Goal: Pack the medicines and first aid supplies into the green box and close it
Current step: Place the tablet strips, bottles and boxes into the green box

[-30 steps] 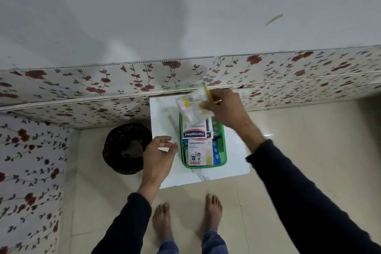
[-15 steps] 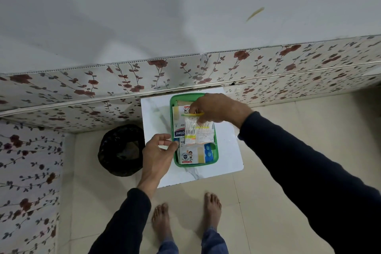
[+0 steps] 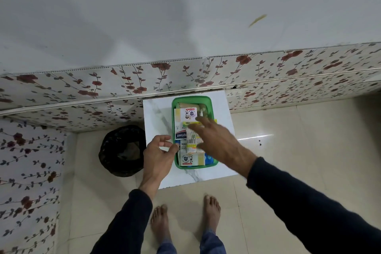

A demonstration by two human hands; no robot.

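The green box [image 3: 175, 161] stands open on a small white marble table [image 3: 156, 117]. Inside lie white Hansaplast plaster boxes [image 3: 182, 134], a tan roll [image 3: 185, 105] at the far end and a blue pack [image 3: 208, 159] at the near right. A clear packet with a yellow top strip [image 3: 190, 140] rests on top of them. My right hand [image 3: 218, 142] hovers over the box with fingers spread, just above that packet. My left hand [image 3: 157, 155] sits at the box's left wall, fingers loosely curled, thumb and forefinger touching the rim. No lid is in view.
A black bin [image 3: 121, 150] stands on the floor left of the table. A flower-patterned wall panel [image 3: 206, 72] runs right behind the table. My bare feet [image 3: 185, 216] stand on the beige tiles in front of it.
My right hand brought the yellow-topped packet down into the box, let it go and opened. My left hand moved up to the box's left rim.
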